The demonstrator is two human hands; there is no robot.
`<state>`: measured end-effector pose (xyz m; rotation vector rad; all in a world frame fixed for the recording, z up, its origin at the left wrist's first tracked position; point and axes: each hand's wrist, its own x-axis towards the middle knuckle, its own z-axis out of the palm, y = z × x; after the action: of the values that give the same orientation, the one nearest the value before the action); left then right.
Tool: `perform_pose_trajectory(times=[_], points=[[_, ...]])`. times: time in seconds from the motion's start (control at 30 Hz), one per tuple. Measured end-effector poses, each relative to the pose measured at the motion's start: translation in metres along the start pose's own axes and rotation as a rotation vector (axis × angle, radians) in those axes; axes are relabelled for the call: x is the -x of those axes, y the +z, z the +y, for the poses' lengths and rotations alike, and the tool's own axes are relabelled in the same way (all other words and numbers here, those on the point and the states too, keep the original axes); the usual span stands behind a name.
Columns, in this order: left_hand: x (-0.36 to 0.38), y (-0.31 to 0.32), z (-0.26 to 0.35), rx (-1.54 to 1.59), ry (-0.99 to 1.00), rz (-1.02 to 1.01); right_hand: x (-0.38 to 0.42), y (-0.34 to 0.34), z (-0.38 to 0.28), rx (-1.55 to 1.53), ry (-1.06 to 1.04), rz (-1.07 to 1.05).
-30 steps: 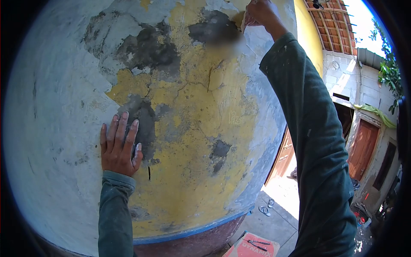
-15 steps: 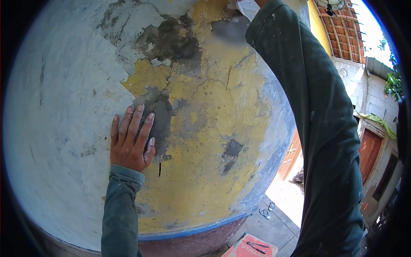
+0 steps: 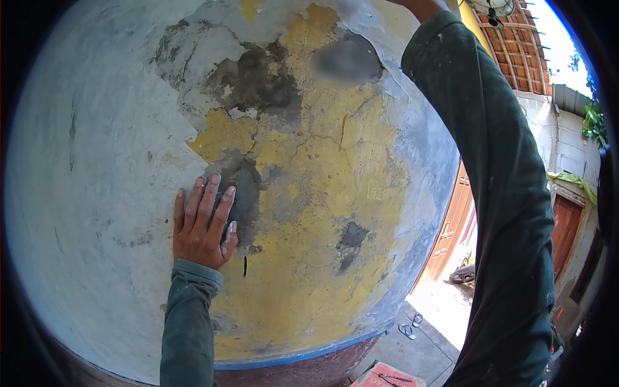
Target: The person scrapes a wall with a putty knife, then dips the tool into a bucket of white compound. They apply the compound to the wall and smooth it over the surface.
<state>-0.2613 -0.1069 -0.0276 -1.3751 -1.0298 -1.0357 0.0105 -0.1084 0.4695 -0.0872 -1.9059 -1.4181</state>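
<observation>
My left hand (image 3: 201, 222) lies flat on the wall with its fingers stretched out. It rests at the edge of a dark grey patch (image 3: 244, 200), where white and yellow paint meet. Whitish dust marks the fingertips. My right arm reaches up along the right side, and only the wrist end of my right hand (image 3: 425, 6) shows at the top edge. Its fingers, and anything in them, are out of frame. Left of that wrist, a sheet of whitish paint (image 3: 387, 39) has a curled, lifted edge beside a smooth grey patch (image 3: 348, 59).
The yellow wall (image 3: 309, 258) is cracked and flaking, with a blue band (image 3: 290, 360) along its base. Below right lie a red printed sack (image 3: 387, 380) with dark pliers-like tool (image 3: 394, 377) on it, and sandals (image 3: 407, 331). A wooden door (image 3: 447, 229) stands beyond the corner.
My right hand and sleeve have moved up and to the right, uncovering more of the lifted paint edge. My left hand keeps its place on the wall while the view shifts slightly.
</observation>
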Motion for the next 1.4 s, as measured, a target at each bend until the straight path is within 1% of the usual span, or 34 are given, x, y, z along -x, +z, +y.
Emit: perform_pose_trajectory(times=[0.03, 0.1, 0.13, 0.27, 0.37, 0.43, 0.57, 0.63, 0.67, 0.7, 0.77, 0.8, 0.83, 0.9, 0.93, 0.97, 1.03, 1.07, 1.13, 1.17, 1.2, 1.23, 1.3, 1.33, 1.4], points=[[0.0, 0.0, 0.0, -0.008, 0.002, 0.008, 0.006, 0.003, 0.005, 0.004, -0.004, 0.01], [0.0, -0.001, 0.0, -0.001, 0.0, 0.001, 0.014, 0.008, -0.001, 0.023, 0.171, 0.066], [0.0, -0.001, 0.0, -0.017, -0.001, 0.009, 0.014, 0.012, -0.003, -0.031, 0.189, 0.125], [-0.001, -0.003, 0.002, 0.003, -0.016, 0.003, 0.007, 0.013, 0.002, -0.061, 0.157, 0.137], [-0.001, -0.003, 0.002, 0.013, -0.018, 0.003, 0.001, 0.019, 0.004, -0.095, 0.179, 0.182], [0.0, -0.004, 0.001, 0.008, -0.014, 0.003, 0.0, 0.024, 0.007, 0.033, 0.165, 0.156], [-0.001, -0.003, 0.001, 0.021, -0.008, 0.005, 0.02, 0.036, 0.006, 0.068, 0.196, 0.144], [0.001, -0.002, 0.001, 0.027, -0.012, 0.002, 0.04, 0.042, -0.02, 0.285, 0.261, 0.012], [0.001, -0.002, 0.001, 0.032, -0.014, 0.0, 0.049, 0.034, -0.043, 0.294, 0.309, -0.054], [0.001, -0.003, 0.0, 0.034, -0.014, -0.001, 0.055, 0.028, -0.049, 0.294, 0.309, -0.056], [0.0, -0.004, 0.001, 0.035, -0.014, -0.003, 0.066, 0.014, -0.051, 0.247, 0.201, -0.132], [0.0, -0.004, 0.001, 0.035, -0.015, -0.004, 0.063, 0.0, -0.055, 0.219, 0.204, -0.144], [0.0, -0.004, 0.0, 0.031, -0.015, -0.003, 0.057, -0.001, -0.042, 0.218, 0.202, -0.14], [0.0, -0.004, 0.001, 0.04, -0.018, -0.003, 0.039, -0.004, -0.012, 0.014, 0.049, 0.05], [-0.001, -0.003, 0.001, 0.04, -0.019, -0.002, 0.025, -0.018, -0.024, -0.04, 0.146, 0.042], [-0.001, -0.003, 0.001, 0.04, -0.017, -0.002, 0.016, -0.013, -0.026, -0.042, 0.144, 0.043], [0.0, -0.004, 0.001, 0.034, -0.018, -0.003, -0.005, 0.006, -0.019, 0.039, 0.098, 0.128], [0.0, -0.004, 0.001, 0.038, -0.018, -0.002, -0.011, 0.021, -0.019, 0.065, 0.111, 0.2], [-0.001, -0.004, 0.001, 0.038, -0.015, 0.0, -0.004, 0.05, -0.017, 0.094, 0.145, 0.2], [-0.001, -0.004, 0.001, 0.043, -0.016, 0.003, -0.003, 0.06, -0.015, 0.123, 0.182, 0.196], [0.0, -0.004, 0.001, 0.05, -0.018, 0.004, 0.008, 0.058, -0.042, 0.278, 0.238, 0.123], [0.001, -0.004, 0.0, 0.051, -0.019, 0.002, 0.022, 0.061, -0.056, 0.277, 0.239, 0.122], [0.0, -0.005, 0.0, 0.058, -0.023, -0.002, 0.043, 0.066, -0.076, 0.314, 0.302, -0.036], [0.001, -0.004, 0.0, 0.066, -0.02, -0.004, 0.054, 0.062, -0.084, 0.317, 0.306, -0.043], [0.0, -0.004, -0.001, 0.048, -0.014, 0.002, 0.07, 0.047, -0.094, 0.314, 0.214, -0.147]])
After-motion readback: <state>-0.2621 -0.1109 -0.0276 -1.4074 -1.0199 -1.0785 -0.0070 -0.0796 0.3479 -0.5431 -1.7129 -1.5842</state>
